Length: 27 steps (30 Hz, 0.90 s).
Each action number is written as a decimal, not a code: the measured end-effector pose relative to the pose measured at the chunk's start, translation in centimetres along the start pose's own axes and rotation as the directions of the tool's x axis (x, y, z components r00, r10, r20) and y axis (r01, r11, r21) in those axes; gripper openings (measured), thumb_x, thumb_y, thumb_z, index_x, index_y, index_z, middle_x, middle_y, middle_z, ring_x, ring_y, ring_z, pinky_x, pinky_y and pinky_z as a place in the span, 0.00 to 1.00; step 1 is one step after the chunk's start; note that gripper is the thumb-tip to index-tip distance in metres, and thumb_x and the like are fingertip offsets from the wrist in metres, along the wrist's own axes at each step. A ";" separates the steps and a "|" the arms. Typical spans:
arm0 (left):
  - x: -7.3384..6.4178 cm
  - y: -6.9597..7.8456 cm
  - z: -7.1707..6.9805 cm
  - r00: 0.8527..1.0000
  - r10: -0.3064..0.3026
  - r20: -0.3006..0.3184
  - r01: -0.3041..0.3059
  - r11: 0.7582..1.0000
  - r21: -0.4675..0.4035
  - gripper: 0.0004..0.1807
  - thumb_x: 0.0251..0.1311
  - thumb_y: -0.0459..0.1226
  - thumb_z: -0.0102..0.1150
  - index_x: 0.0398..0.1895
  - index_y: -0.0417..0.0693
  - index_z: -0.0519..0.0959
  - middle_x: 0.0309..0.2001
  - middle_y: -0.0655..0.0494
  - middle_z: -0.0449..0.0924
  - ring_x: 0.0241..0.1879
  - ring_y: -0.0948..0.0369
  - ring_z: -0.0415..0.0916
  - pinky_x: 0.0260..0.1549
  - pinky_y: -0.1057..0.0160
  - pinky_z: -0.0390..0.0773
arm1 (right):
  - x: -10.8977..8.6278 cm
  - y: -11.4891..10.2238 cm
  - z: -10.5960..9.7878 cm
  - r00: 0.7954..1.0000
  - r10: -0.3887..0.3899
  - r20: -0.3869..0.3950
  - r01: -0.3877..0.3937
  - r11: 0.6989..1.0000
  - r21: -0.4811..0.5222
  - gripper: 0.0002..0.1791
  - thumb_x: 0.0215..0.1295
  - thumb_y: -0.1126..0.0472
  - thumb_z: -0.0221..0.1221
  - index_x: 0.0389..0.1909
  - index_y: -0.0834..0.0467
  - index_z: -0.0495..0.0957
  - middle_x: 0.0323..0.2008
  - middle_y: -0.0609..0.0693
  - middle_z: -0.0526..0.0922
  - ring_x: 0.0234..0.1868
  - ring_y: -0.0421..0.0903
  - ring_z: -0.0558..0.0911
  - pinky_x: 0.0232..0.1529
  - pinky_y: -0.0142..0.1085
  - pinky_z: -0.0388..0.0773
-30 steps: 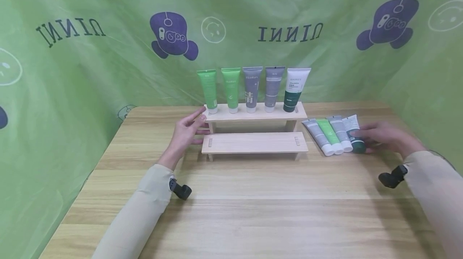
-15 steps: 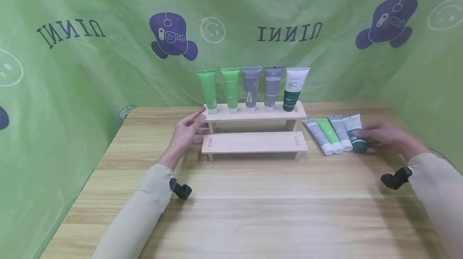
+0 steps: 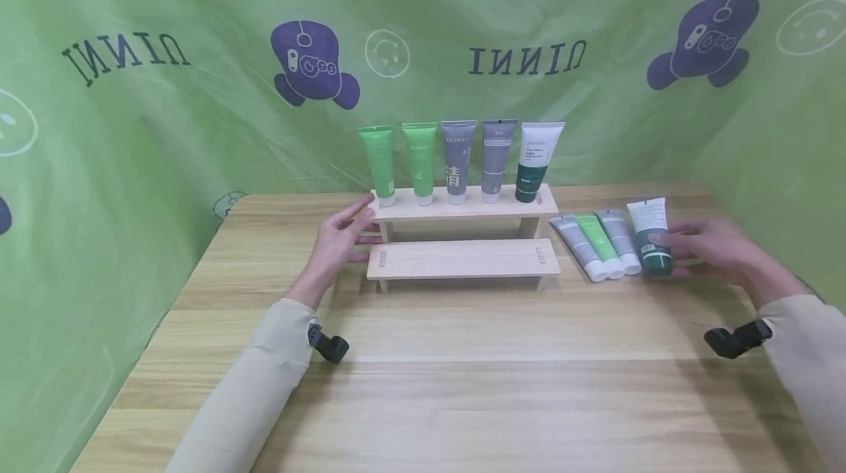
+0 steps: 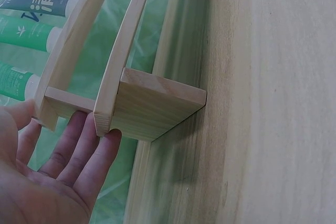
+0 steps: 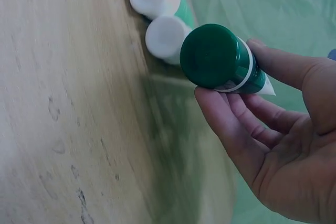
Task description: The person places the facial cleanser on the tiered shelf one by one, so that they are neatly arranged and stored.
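My right hand (image 3: 710, 249) grips a white and dark green squeeze tube (image 3: 650, 234), thumb on one side and fingers on the other; its green cap (image 5: 210, 56) faces the right wrist camera. Just left of it, two grey tubes and a green tube (image 3: 600, 245) lie side by side on the table. My left hand (image 3: 335, 238) rests against the left end of a two-tier wooden stand (image 3: 463, 260); in the left wrist view its fairly straight fingers (image 4: 65, 148) touch the ends of the boards. Along the upper tier, several tubes stand on their caps, among them a white and green one (image 3: 538, 161).
The lower tier's board (image 4: 123, 51) sits in front of and below the upper one. A wood-grain table (image 3: 463, 399) spreads out before the stand. Behind it hangs a green printed curtain (image 3: 218, 128), which also runs down both sides.
My right hand has lifted and tilted the white and green tube away from the row of lying tubes, slightly up and right. The left hand keeps its place at the stand.
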State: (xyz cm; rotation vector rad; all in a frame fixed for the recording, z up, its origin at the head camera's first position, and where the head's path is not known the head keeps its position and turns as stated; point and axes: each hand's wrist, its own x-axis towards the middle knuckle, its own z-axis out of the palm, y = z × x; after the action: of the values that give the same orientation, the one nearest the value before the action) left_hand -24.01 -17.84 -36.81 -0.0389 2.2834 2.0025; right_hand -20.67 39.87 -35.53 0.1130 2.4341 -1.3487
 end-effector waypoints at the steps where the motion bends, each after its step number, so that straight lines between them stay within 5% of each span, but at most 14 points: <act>1: 0.0 0.0 0.0 1.000 0.000 -0.001 0.000 1.000 0.000 0.27 0.70 0.54 0.57 0.71 0.72 0.70 0.55 0.40 0.80 0.49 0.47 0.84 0.44 0.46 0.86 | -0.1 -0.1 0.1 1.000 -0.004 0.000 0.004 1.000 -0.001 0.44 0.75 0.52 0.58 0.71 0.80 0.48 0.44 0.50 0.82 0.40 0.37 0.83 0.46 0.43 0.86; 6: 0.1 -0.1 0.0 1.000 0.001 -0.004 -0.001 1.000 0.001 0.26 0.70 0.54 0.58 0.71 0.72 0.71 0.55 0.40 0.81 0.49 0.46 0.84 0.44 0.45 0.86 | -0.6 -1.0 0.8 1.000 -0.021 -0.013 0.021 1.000 -0.011 0.45 0.75 0.51 0.58 0.72 0.78 0.47 0.47 0.52 0.81 0.41 0.36 0.82 0.46 0.44 0.86; 15: 0.2 -0.2 0.0 1.000 -0.005 0.006 0.005 1.000 0.001 0.26 0.70 0.54 0.57 0.71 0.71 0.70 0.57 0.39 0.79 0.51 0.44 0.82 0.45 0.45 0.85 | -1.7 -2.9 3.0 0.996 -0.081 -0.033 0.079 0.996 -0.032 0.46 0.73 0.47 0.59 0.74 0.74 0.49 0.67 0.76 0.63 0.43 0.34 0.82 0.48 0.44 0.85; 27: 0.1 -0.1 -0.1 1.000 0.005 0.000 -0.005 1.000 -0.005 0.26 0.70 0.54 0.58 0.70 0.71 0.71 0.54 0.40 0.81 0.48 0.47 0.84 0.43 0.45 0.86 | -3.1 -5.9 6.2 0.983 -0.167 -0.076 0.166 0.986 -0.010 0.43 0.72 0.53 0.61 0.73 0.74 0.50 0.65 0.76 0.64 0.41 0.33 0.83 0.45 0.40 0.86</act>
State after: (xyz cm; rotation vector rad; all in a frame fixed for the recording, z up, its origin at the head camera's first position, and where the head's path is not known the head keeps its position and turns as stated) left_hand -24.11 -17.92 -36.89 -0.0332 2.2812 2.0102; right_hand -17.56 31.88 -32.74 -0.0418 2.5585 -1.4345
